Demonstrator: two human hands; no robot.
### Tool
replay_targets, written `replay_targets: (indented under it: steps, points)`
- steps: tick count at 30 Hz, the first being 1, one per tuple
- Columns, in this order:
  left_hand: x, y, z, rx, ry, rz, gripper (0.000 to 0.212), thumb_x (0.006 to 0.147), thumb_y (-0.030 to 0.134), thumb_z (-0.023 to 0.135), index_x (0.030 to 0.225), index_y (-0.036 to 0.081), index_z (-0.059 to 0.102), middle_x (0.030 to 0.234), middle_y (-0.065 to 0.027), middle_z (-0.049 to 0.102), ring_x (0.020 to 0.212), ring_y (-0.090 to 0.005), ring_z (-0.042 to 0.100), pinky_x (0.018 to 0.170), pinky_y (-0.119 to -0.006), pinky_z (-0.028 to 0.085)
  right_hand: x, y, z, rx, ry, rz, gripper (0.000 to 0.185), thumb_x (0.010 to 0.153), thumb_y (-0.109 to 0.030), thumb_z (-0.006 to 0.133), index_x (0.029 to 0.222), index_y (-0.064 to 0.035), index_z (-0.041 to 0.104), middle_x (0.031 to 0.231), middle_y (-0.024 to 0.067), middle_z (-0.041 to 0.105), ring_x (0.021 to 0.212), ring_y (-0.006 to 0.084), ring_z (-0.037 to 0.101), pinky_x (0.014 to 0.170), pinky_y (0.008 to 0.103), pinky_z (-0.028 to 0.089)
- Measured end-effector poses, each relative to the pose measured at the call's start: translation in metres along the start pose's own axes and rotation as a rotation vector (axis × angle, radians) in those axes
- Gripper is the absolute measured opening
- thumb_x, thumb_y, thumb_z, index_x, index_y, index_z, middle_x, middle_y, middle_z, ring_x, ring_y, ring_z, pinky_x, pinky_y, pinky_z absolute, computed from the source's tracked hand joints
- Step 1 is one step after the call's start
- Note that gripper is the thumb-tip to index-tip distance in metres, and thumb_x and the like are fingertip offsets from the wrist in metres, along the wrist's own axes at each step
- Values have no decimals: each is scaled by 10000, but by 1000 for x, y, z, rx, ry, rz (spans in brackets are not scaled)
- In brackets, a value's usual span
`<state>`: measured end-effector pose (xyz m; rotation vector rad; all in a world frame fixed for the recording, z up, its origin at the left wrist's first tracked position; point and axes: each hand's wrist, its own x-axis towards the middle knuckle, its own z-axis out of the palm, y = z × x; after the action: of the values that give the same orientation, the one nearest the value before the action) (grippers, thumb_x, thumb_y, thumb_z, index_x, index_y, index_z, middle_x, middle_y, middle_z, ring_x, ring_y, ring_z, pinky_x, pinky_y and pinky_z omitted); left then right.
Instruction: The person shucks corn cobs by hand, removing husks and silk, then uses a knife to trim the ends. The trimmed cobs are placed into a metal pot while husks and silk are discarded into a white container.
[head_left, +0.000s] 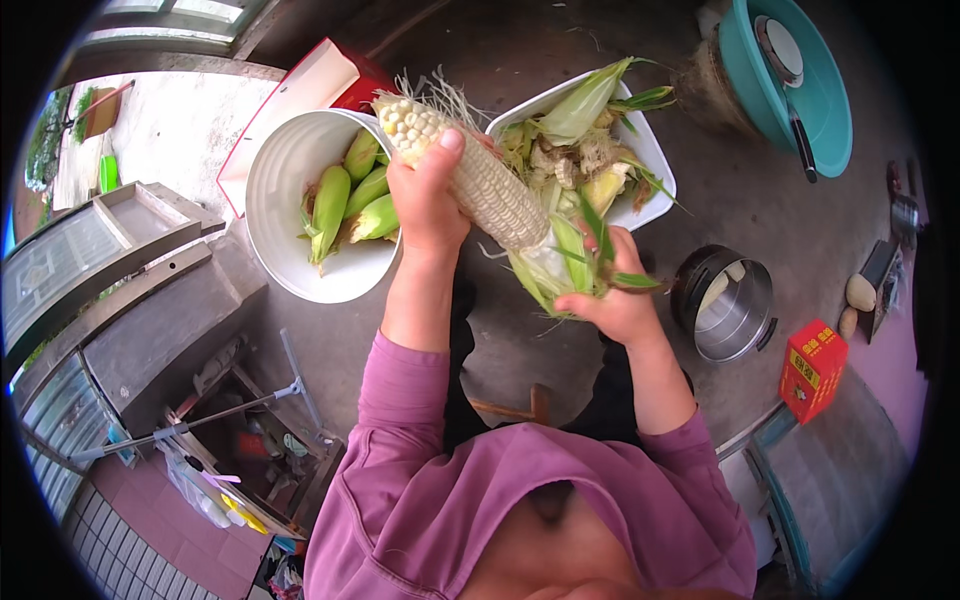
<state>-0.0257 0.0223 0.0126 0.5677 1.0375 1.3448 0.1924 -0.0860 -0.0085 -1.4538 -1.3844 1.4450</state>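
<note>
My left hand (431, 199) grips a pale ear of corn (499, 187) near its tip, thumb lying along the bare kernels. Around the base of the ear, my right hand (619, 289) clasps the peeled-back green husk (566, 262). Silk strands hang loose from the tip. Below and left of the ear stands a white bucket (322, 285) with several unhusked corn ears (330, 202) inside. Beyond my right hand, a white rectangular basin (660, 169) holds stripped husks and silk (570, 150); part of it is hidden by the ear.
A steel pot (731, 315) with pale pieces inside sits on the floor at right. Farther off is a teal basin (821, 90) with a knife (802, 142) resting on it. A red box (812, 370) stands at right, and a mop-like pole (225, 412) leans at left.
</note>
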Motion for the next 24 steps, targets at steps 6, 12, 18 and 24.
replay_targets:
  steps: [6, 12, 18, 24]
  points:
    - [-17, 3, 21, -18, -184, -4, 543, 734, 388, 685, 1043, -31, 527, 851, -195, 624, 773, -311, 646, 718, -426, 553, 12, -2, 15, 168, -180, 81, 936, 655, -216, 841, 1419, 5, 348, 1386, 141, 451, 1258, 230, 444, 1062, 355, 338]
    - [-16, -6, 15, -116, -382, -106, 639, 718, 480, 682, 1054, -40, 525, 839, -190, 630, 768, -313, 657, 722, -435, 567, 2, 9, 24, 664, -353, 325, 575, 743, -110, 748, 1269, -10, 540, 1206, 80, 608, 1090, 163, 561, 940, 311, 435]
    - [-12, -19, 7, -177, -296, -174, 616, 745, 537, 610, 1019, -10, 538, 845, -168, 630, 759, -313, 654, 721, -421, 558, -3, 4, 33, 438, -285, 176, 444, 783, -141, 697, 1198, -17, 598, 1146, 78, 648, 1044, 160, 598, 912, 309, 461]
    - [-1, -30, 0, -88, -45, -392, 517, 819, 472, 523, 971, -21, 551, 824, -186, 623, 742, -336, 650, 698, -461, 545, -3, 15, 39, 221, -271, 185, 466, 781, -216, 694, 1206, -56, 587, 1106, 100, 667, 1012, 205, 631, 898, 332, 478]
